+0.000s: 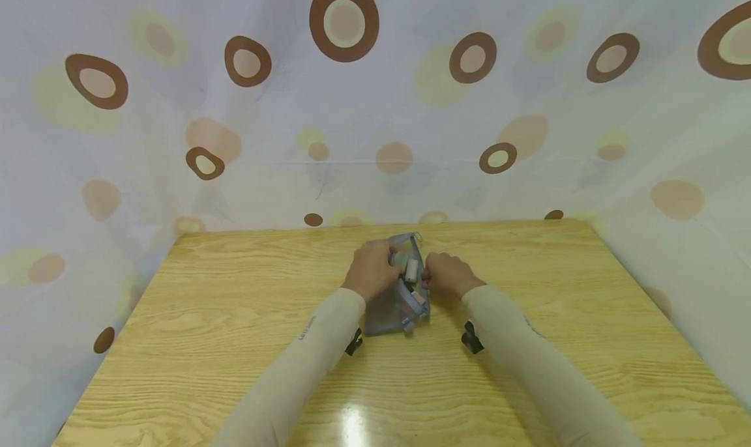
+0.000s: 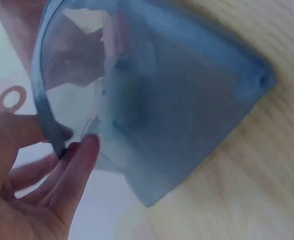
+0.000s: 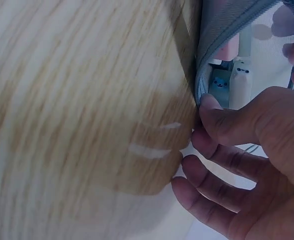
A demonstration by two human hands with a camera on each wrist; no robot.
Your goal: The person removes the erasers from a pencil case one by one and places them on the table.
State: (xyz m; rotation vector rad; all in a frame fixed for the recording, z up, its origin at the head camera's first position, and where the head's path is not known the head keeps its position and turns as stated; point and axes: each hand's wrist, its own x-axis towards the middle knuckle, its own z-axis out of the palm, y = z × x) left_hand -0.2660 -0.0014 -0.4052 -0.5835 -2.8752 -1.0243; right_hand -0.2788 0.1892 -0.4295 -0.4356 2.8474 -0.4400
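Note:
A grey-blue see-through zip pouch (image 1: 382, 318) lies on the table with its mouth spread apart. My left hand (image 1: 371, 271) pinches one zipper edge between thumb and fingers; the left wrist view shows this hand (image 2: 42, 185) at the rim of the pouch (image 2: 187, 110). On the opposite side, my right hand (image 1: 450, 274) pinches the other zipper edge with thumb and forefinger. Inside sit small block-like things: a white one (image 3: 241, 86) with a little face, a green one (image 3: 219, 86) with a face, and a pink one (image 3: 229, 50). Their exact kind is unclear.
The pouch lies toward the far edge of the wood-grain table (image 1: 252, 290). Behind and at both sides hangs a pale cloth (image 1: 281, 108) with brown and yellow round shapes. Dark wrist mounts (image 1: 472, 338) sit under the sleeves.

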